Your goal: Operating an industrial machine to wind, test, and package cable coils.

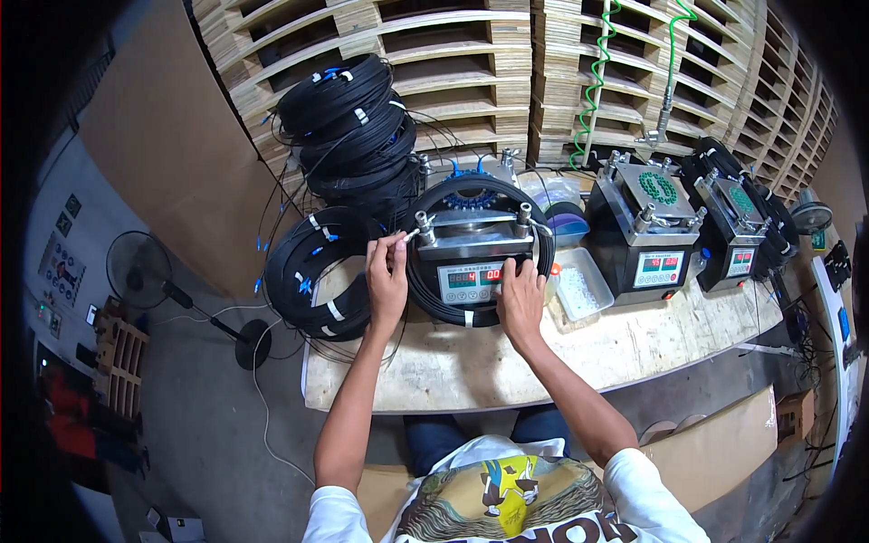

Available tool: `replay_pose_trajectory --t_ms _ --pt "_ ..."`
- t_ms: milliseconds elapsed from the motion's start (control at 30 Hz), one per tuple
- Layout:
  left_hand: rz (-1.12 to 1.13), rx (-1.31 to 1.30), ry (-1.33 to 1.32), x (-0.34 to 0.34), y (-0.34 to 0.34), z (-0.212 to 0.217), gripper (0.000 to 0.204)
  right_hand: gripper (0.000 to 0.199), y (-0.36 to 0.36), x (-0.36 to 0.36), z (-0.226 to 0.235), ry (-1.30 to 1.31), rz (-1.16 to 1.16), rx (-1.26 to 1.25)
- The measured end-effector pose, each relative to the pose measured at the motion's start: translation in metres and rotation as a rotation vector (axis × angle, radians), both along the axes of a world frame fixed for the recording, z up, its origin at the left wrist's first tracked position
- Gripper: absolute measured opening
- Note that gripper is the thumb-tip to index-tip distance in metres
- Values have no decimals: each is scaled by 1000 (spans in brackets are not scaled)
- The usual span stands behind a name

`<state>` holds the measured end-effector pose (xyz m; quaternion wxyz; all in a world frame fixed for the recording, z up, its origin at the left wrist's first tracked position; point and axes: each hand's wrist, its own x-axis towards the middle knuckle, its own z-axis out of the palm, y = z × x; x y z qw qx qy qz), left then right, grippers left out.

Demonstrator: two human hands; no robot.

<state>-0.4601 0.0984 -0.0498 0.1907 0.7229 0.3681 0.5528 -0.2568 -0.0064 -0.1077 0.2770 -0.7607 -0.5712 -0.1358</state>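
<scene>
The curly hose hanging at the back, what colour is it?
Green. The curly hose shows clearly in the head view, against the wooden pallets.

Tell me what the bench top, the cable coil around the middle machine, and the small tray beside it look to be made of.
Bench top: pale wood, likely plywood, matt and scuffed, with visible grain. Cable coil: black cable, seemingly plastic-jacketed, slightly glossy, bound with a white tie; the left hand holds its white end and the right hand rests on it. Small tray: translucent whitish plastic, by its see-through look.
</scene>
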Motion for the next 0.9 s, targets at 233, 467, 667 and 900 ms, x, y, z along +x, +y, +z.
replay_pose_trajectory --t_ms 233,467,667,900 --pt "-72 -111 30 -13 1 5 25 49 -7 7 6 67 121 8" --pt "-133 -250 -221 -14 10 -9 42 15 -20 29 7 536 245 386" --pt "-168 -275 -483 4 6 -28 57 38 -9 69 32 660 91 408" --pt "39 -118 -555 33 7 -39 49 45 7 75 23 501 177 250"
